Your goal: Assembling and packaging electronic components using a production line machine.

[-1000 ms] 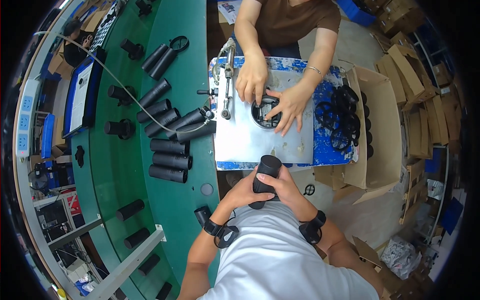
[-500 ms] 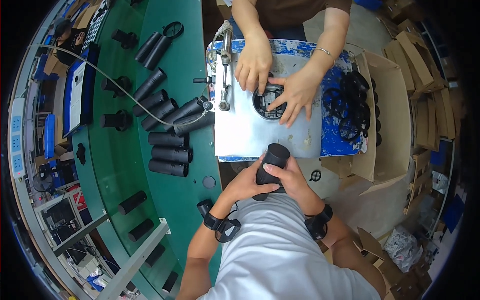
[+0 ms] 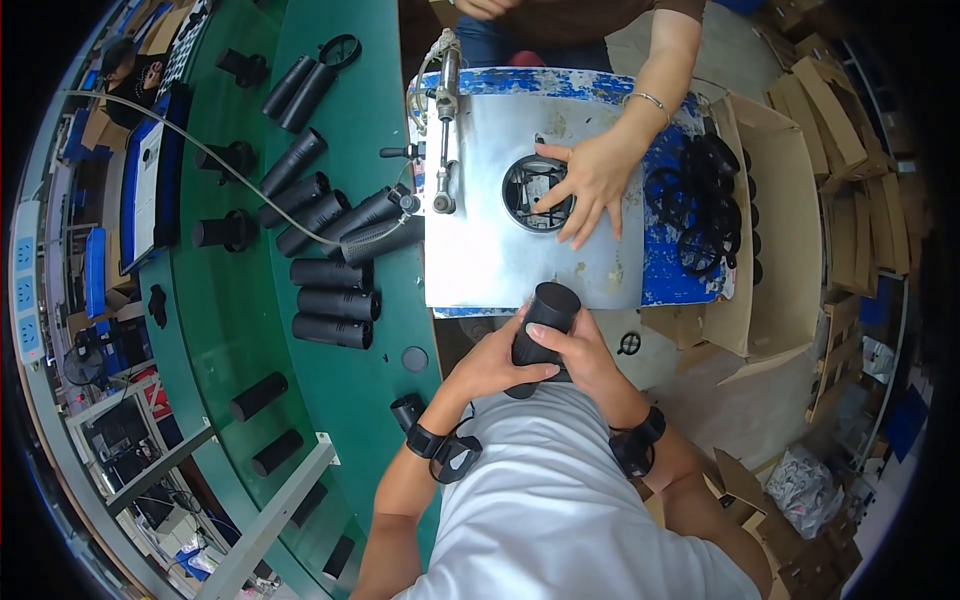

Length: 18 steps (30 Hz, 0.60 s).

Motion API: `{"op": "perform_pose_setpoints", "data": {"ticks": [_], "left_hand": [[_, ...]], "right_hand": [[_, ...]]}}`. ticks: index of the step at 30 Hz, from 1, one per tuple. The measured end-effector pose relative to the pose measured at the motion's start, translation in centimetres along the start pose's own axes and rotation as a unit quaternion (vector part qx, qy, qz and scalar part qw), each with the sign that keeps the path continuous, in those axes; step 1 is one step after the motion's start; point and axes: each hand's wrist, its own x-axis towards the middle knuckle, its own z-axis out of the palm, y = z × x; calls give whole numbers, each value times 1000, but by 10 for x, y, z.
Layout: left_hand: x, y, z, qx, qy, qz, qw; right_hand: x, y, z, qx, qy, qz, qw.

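A black cylindrical tube (image 3: 548, 318) stands tilted in front of my body, its capped end up and away from me. Both hands wrap around it: my left hand (image 3: 497, 360) from the left side, my right hand (image 3: 582, 350) from the right with its thumb across the tube. Beyond them, a co-worker's hand (image 3: 592, 188) rests on a round black ring with inner spokes (image 3: 520, 210). That ring lies on a metal plate (image 3: 480, 270) next to a small pneumatic cylinder (image 3: 447, 130). The co-worker's other hand (image 3: 487, 6) is at the top edge, away from the plate.
Several black tubes (image 3: 330, 303) lie on the green table (image 3: 350, 390) to the left, with a round black disc (image 3: 414, 359) nearby. Black spoked rings (image 3: 700, 210) are piled at the plate's right, beside an open cardboard box (image 3: 785, 290). An air hose (image 3: 230, 170) crosses the table.
One of the co-worker's hands has lifted off the ring and drawn back to the far edge; the other stays on it. My two hands still hold the tube in much the same place.
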Motion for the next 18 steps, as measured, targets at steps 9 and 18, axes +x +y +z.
{"op": "perform_pose_setpoints", "data": {"ticks": [9, 18], "left_hand": [[0, 3, -1, -19, -5, -7, 1000], [2, 1, -3, -12, -6, -5, 1000]], "right_hand": [[2, -1, 1, -15, -7, -6, 1000], [3, -3, 4, -8, 3, 2, 1000]]}}
